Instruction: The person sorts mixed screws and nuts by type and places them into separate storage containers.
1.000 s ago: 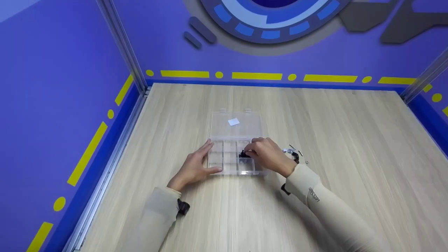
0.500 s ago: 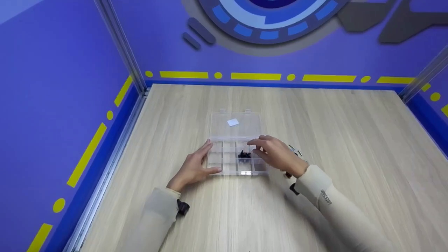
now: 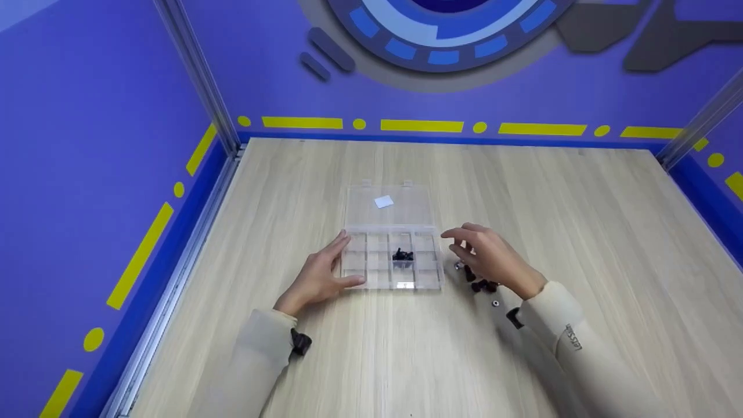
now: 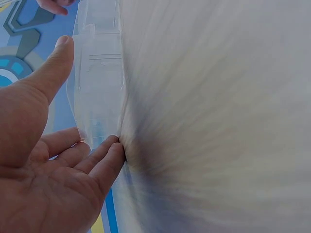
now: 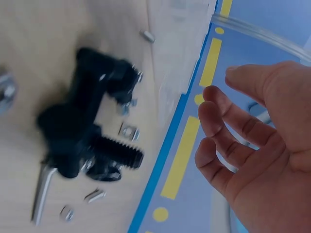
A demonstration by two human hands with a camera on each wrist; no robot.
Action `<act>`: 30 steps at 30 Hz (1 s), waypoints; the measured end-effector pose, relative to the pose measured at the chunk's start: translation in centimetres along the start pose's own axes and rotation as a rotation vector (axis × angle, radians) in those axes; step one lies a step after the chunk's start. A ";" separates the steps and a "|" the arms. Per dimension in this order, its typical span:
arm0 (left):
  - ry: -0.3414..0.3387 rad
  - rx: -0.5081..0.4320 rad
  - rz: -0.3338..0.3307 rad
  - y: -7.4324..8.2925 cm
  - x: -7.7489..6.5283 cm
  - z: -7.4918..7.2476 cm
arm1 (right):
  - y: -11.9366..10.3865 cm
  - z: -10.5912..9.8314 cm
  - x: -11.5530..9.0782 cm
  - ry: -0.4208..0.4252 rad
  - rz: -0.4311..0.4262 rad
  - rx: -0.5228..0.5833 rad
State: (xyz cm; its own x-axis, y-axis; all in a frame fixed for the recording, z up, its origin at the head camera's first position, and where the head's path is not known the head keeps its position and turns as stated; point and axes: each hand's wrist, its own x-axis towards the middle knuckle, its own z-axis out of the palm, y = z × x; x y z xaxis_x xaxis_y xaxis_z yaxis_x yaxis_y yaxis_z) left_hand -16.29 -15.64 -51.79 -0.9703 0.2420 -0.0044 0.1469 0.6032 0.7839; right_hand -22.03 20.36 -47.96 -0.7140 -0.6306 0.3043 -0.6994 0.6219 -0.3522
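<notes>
A clear plastic compartment box (image 3: 377, 288) lies on the table with its lid (image 3: 409, 206) folded back. Small black screws (image 3: 402, 256) sit in one compartment right of its middle. My left hand (image 3: 316, 278) rests against the box's left side and front corner, fingers fairly straight. My right hand (image 3: 493, 255) hovers to the right of the box with fingers loosely bent and nothing between them. Below and beside it lie loose black bolts (image 5: 116, 150), seen close in the right wrist view, along with a square nut (image 5: 129, 131) and short silver pins (image 5: 95, 195).
The wooden table (image 3: 371, 360) meets blue printed walls (image 3: 278, 58) at the back and sides. A metal rail (image 3: 168, 278) runs along its left edge. On the lid is a small white label (image 3: 383, 201).
My right hand has left the compartment holding the black screws and moved right, over the loose fasteners, its fingers parting. My left hand has stayed at the box.
</notes>
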 end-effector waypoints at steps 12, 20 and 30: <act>0.001 0.012 -0.025 0.1 0.1 0.0 | 2.1 -0.9 -2.7 0.058 0.016 0.009; 0.005 0.002 -0.005 0.0 -0.1 0.0 | 3.1 -1.0 -4.4 0.030 0.104 0.024; -0.013 -0.002 0.006 0.0 0.0 -0.1 | 3.9 -0.9 -5.4 0.009 0.155 0.012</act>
State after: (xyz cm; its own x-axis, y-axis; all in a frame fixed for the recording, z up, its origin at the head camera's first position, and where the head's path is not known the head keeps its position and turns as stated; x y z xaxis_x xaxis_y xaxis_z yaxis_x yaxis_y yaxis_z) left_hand -16.33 -15.73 -51.75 -0.9667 0.2558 -0.0078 0.1525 0.6001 0.7852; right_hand -20.97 26.63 -50.13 -0.8137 -0.5233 0.2530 -0.5802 0.7061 -0.4060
